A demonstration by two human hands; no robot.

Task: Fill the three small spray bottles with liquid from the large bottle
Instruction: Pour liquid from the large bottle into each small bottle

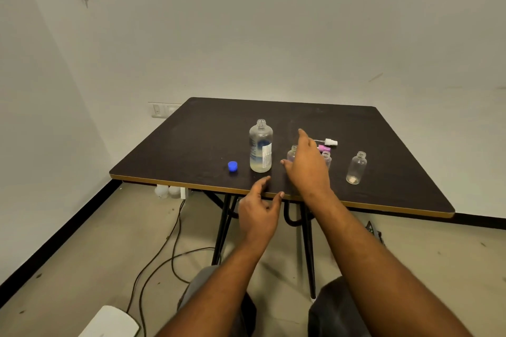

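The large bottle (261, 146) stands upright and uncapped on the dark tabletop (202, 134). Some clear liquid shows in its lower part, but the exact level is hard to read behind the label. Its blue cap (232, 166) lies just left of the large bottle, not touching it.

Right of the large bottle, the right hand (308, 164) reaches out over the tabletop with its back to the camera. Its fingers are straight and loosely spread, the thumb points toward the large bottle, and no grasp is visible. The hand hides much of two small bottles. Of the first small bottle (292, 152), just right of the large bottle, only the open neck and one shoulder show. Of the second small bottle (326, 158), further right, only the neck and a strip of the body show. Whether the palm touches either one cannot be told.

The third small bottle (356, 168), furthest right of the large bottle, stands upright and uncapped in full view. A pale spot at its base is too small to make out.

Beyond the hand, a white spray head (330, 142) lies on its side. A pink spray head (324, 148) beside it is half covered by the hand.

In front of the large bottle, at the tabletop's near edge, is the left hand (258, 210). Its fingers are relaxed and parted, and it is empty. Whether its fingertips touch the edge is unclear.
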